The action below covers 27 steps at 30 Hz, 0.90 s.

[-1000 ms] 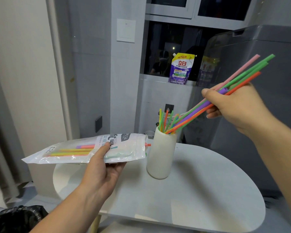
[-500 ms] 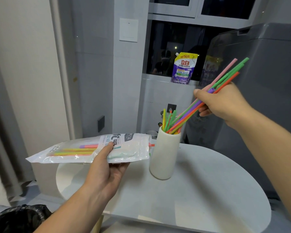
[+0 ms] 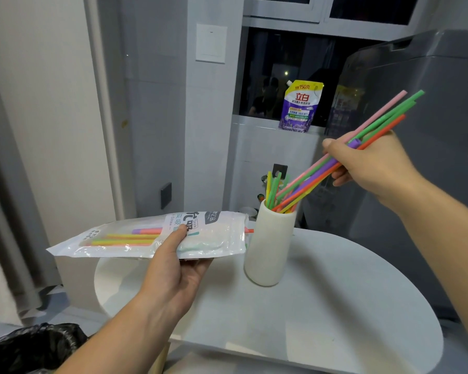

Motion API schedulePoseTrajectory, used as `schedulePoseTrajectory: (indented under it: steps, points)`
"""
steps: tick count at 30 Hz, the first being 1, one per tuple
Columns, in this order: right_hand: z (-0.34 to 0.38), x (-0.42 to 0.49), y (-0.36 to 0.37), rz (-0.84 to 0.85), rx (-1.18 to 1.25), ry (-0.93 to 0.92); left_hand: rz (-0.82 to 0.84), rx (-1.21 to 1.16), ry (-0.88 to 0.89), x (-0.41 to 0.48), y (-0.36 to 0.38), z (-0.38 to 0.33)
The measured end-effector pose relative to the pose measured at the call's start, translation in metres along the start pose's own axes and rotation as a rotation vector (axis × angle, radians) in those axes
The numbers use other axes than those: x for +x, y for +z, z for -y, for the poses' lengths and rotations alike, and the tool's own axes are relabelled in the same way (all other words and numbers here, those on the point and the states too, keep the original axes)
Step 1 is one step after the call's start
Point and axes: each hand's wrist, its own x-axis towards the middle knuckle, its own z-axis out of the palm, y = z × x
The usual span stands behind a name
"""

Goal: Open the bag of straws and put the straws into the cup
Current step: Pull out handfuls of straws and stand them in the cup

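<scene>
Several coloured straws (image 3: 315, 172) — pink, green, purple, orange — slant with their lower ends inside the white cup (image 3: 270, 249); the right hand (image 3: 373, 168), above and right of the cup, grips them in curled fingers. Left of the cup, the left hand (image 3: 173, 268) clasps the straw bag (image 3: 135, 238), held level. The cup stands on the table (image 3: 335, 306).

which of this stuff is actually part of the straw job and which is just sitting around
Job: bag of straws, held by the left hand; straws, gripped by the right hand, lower ends in the cup.
Lying about: detergent pouch on the sill; black bin bag; wall switch.
</scene>
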Motion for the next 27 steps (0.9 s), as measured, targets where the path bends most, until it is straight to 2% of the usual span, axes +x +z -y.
schedulePoseTrajectory:
  steps: [14,27]
  points:
    - [0.008,0.010,0.000,-0.013,-0.023,-0.080,-0.008,0.007,-0.004,0.000,0.001,0.002]
    - [0.007,0.004,0.005,0.105,-0.084,-0.095,-0.003,0.010,-0.009,0.000,0.000,0.001]
